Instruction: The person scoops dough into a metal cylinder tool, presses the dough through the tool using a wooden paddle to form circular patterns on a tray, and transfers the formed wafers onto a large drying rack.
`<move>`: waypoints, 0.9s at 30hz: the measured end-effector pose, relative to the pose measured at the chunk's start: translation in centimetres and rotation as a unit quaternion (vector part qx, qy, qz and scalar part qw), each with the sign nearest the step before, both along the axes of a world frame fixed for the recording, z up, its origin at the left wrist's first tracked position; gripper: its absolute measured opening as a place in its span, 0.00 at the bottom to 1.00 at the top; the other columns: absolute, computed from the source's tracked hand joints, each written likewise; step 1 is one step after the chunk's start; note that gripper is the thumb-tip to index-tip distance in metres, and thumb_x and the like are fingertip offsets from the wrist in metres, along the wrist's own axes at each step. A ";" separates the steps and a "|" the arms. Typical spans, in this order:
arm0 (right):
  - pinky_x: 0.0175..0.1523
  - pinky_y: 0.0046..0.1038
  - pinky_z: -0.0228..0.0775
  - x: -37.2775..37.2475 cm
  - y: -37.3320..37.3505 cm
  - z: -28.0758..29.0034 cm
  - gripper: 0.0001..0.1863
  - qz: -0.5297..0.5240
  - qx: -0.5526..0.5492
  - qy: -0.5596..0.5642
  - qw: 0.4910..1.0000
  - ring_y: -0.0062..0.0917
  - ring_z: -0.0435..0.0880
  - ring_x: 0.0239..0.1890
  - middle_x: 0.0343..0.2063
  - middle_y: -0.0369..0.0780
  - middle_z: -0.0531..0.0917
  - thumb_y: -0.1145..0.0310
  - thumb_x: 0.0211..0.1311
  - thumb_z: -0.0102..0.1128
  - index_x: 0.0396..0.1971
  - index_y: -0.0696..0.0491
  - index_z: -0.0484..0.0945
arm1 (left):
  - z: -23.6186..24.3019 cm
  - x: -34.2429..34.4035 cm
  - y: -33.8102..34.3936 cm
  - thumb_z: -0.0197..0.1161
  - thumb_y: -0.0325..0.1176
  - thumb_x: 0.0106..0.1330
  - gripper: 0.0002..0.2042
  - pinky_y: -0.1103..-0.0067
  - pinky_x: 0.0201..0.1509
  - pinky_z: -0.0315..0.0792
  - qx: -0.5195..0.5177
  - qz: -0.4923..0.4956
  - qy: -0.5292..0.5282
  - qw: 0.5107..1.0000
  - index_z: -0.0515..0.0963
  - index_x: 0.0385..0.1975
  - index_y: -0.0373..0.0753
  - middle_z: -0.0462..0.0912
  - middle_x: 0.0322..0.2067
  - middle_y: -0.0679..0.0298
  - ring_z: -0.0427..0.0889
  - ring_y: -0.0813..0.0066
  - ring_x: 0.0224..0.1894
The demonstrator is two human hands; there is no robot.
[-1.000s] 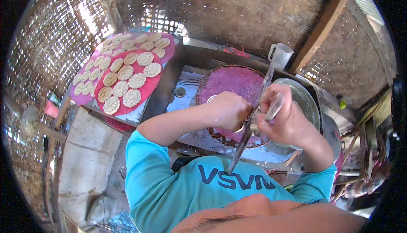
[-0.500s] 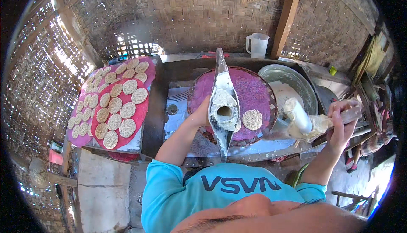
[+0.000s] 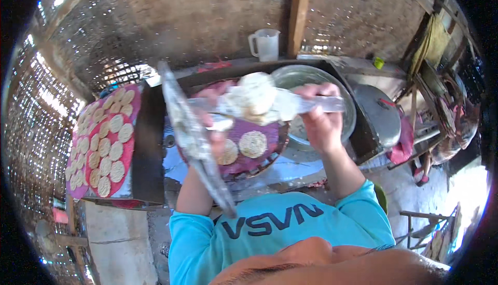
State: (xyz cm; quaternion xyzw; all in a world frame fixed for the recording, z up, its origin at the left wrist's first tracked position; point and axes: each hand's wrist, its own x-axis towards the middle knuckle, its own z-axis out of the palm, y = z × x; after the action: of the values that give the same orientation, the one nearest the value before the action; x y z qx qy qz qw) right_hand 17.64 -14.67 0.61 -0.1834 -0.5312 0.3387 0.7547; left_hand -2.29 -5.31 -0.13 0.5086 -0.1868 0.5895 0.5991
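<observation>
My left hand (image 3: 215, 142) is wrapped round the middle of a long, dough-smeared press body (image 3: 194, 134), tilted and seen nearly edge-on, which hides part of the hand. My right hand (image 3: 322, 124) grips one end of the crossbar of a plunger (image 3: 258, 95) thickly coated in pale dough. The crossbar's other end is close to my left fingers; whether they touch cannot be made out. Below is a round tray with purple mesh (image 3: 268, 129), bearing two lacy dough discs (image 3: 252, 144). Behind the right hand stands a wide metal basin (image 3: 311, 68) with pale contents.
At the left, many discs lie on pink and red mats (image 3: 128, 147). A clear jug (image 3: 267, 45) stands by the woven wall. Right of the basin is a lidded pot (image 3: 373, 116), with wooden framing (image 3: 441, 93) beyond.
The plunger has come leftward in my right hand, close to the press body. My left hand has shifted left and tilted the body, so its round hole no longer shows. The view has swung right.
</observation>
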 end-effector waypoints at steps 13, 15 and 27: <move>0.43 0.34 0.70 19.8 4.8 -13.4 0.21 0.021 -0.454 -0.832 0.317 0.39 0.78 0.38 0.32 0.46 0.79 0.57 0.46 0.59 0.33 0.60 0.75 | -2.5 3.3 -5.4 0.64 0.55 0.47 0.22 0.65 0.58 0.59 -0.092 0.349 0.080 0.929 0.65 0.32 0.48 0.60 0.45 0.64 0.61 0.62 0.54; 0.42 0.35 0.70 26.1 5.1 -15.0 0.19 0.060 -0.332 -0.889 0.308 0.40 0.78 0.38 0.31 0.48 0.79 0.62 0.45 0.59 0.34 0.60 0.75 | -2.5 2.9 -6.4 0.65 0.57 0.45 0.23 0.65 0.58 0.58 -0.108 0.411 0.112 0.898 0.66 0.32 0.49 0.59 0.43 0.65 0.62 0.64 0.53; 0.37 0.36 0.70 34.6 6.4 -10.4 0.10 -0.029 -0.149 -0.929 0.338 0.37 0.80 0.32 0.23 0.43 0.80 0.71 0.46 0.52 0.30 0.52 0.78 | -4.2 -3.6 -11.0 0.62 0.63 0.42 0.30 0.65 0.61 0.57 -0.137 0.526 0.149 0.826 0.67 0.35 0.44 0.67 0.52 0.58 0.62 0.62 0.57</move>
State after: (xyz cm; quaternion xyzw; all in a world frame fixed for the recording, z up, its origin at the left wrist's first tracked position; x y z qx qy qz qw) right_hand 52.21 -8.26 -9.81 -0.5045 -0.8246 0.0016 -0.2559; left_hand -5.86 -16.29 -4.36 0.5239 0.2838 0.7518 0.2823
